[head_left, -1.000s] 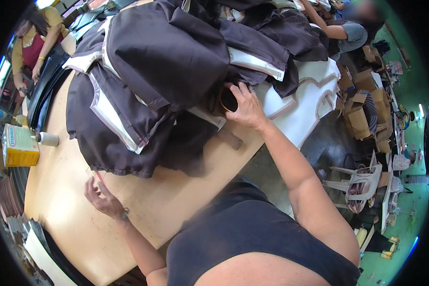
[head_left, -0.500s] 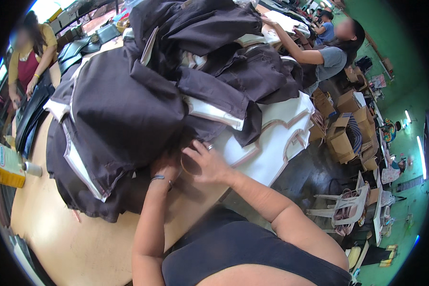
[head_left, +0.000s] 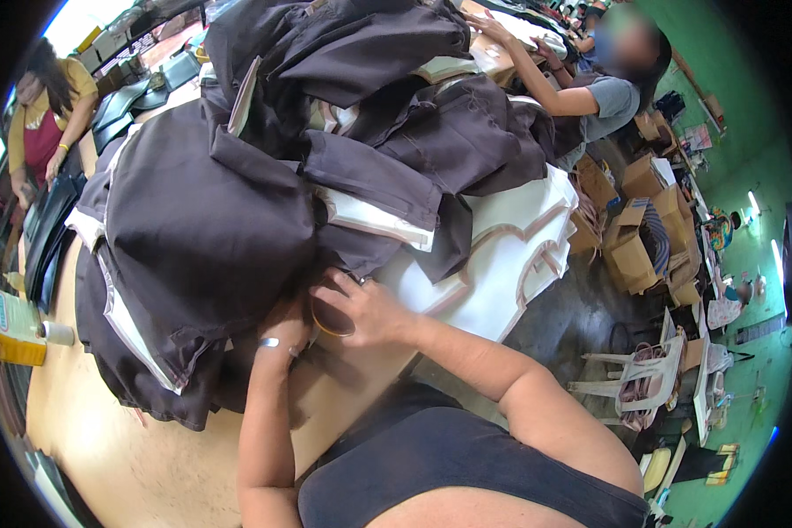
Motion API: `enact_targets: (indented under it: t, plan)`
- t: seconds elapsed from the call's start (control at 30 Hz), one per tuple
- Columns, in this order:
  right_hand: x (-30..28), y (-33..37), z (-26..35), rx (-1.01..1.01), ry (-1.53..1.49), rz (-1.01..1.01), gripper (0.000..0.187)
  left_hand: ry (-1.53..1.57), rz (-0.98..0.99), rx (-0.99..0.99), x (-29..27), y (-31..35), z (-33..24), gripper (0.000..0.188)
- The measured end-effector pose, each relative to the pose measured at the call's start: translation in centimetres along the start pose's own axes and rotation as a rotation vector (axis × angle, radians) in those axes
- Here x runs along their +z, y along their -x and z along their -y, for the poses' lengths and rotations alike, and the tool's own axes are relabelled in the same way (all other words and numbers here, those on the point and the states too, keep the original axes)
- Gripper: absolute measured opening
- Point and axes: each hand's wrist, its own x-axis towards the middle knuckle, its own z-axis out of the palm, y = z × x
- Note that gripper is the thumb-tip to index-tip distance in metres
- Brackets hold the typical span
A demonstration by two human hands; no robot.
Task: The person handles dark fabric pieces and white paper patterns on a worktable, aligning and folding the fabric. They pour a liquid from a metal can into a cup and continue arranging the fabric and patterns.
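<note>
A large heap of dark sewn cloth pieces [head_left: 207, 220] covers much of the table, with white-backed edges showing. My left hand [head_left: 288, 327], with a metal bracelet at the wrist, reaches under the near edge of the heap; the cloth and shadow hide its fingertips. Close beside it, my right hand [head_left: 365, 310], wearing a ring, curls its fingers round a thin-rimmed brown round thing [head_left: 334, 322], whose kind I cannot make out. Under the cloth, right of the hands, lie stacked white cut panels [head_left: 510, 233] with curved edges.
The tan table [head_left: 141, 466] curves round the near left. A yellow-and-white can [head_left: 18, 326] and a small white bottle [head_left: 59, 333] stand there. Two people work across the table, left and right. Cardboard boxes [head_left: 634, 251] and a white plastic chair [head_left: 634, 378] fill the floor at right.
The view has shifted, so heap and hands appear farther left. Both hands stay close together at the heap's near edge. The brown round thing shows more fully under my right hand.
</note>
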Motion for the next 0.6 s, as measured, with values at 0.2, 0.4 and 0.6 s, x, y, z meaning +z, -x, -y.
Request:
enact_targets:
  t: [0.2, 0.4, 0.6]
  plan:
    - [0.0, 0.1, 0.3, -0.004, 0.010, -0.034, 0.077, -0.107, -0.102, -0.056, 2.0, -0.6, 0.8, 0.040]
    - [0.1, 0.1, 0.2, -0.003, -0.013, -0.068, 0.078, -0.064, 0.057, -0.192, 0.8, -1.1, -0.3, 0.036]
    - [-0.3, 0.2, 0.5, 0.037, -0.033, -0.027, 0.079, -0.083, -0.239, 0.041, 2.3, -0.1, 1.4, 0.035]
